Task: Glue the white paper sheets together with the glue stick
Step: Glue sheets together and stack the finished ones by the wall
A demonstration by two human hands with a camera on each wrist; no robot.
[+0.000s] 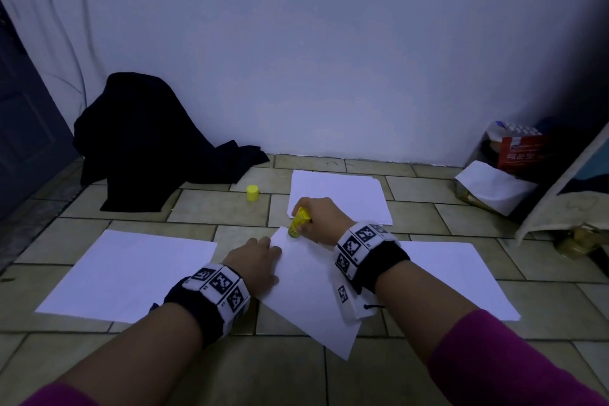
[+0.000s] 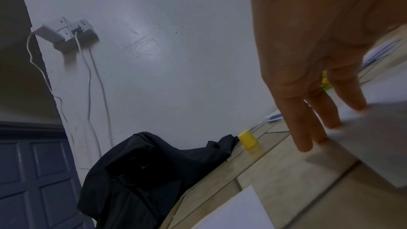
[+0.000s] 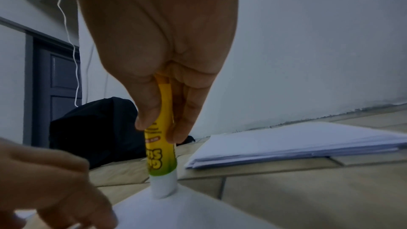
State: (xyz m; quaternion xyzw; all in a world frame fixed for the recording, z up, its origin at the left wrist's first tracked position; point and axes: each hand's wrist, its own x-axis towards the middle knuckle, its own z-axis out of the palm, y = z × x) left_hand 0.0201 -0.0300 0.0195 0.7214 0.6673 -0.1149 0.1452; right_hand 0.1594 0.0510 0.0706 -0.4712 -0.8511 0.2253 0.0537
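A white paper sheet [image 1: 309,283] lies askew on the tiled floor in front of me. My right hand [image 1: 321,219] grips a yellow glue stick [image 1: 298,221] upright, its white glue tip [image 3: 163,187] pressed onto the sheet's far corner [image 3: 187,203]. Fingers and thumb pinch the tube [image 3: 161,128] at mid-length. My left hand [image 1: 255,262] lies flat on the sheet's left edge, with straight fingers [image 2: 308,124] pressing the paper [image 2: 374,137] down. The yellow cap [image 1: 252,193] stands on the floor to the far left, also seen as a cap [image 2: 247,139] beyond my left fingers.
A stack of white sheets [image 1: 339,194] lies behind the hands; it shows as a thick stack [image 3: 297,144] in the right wrist view. Single sheets lie left [image 1: 131,273] and right [image 1: 461,277]. Dark cloth [image 1: 148,142] slumps against the wall; boxes and bags [image 1: 514,161] crowd the right corner.
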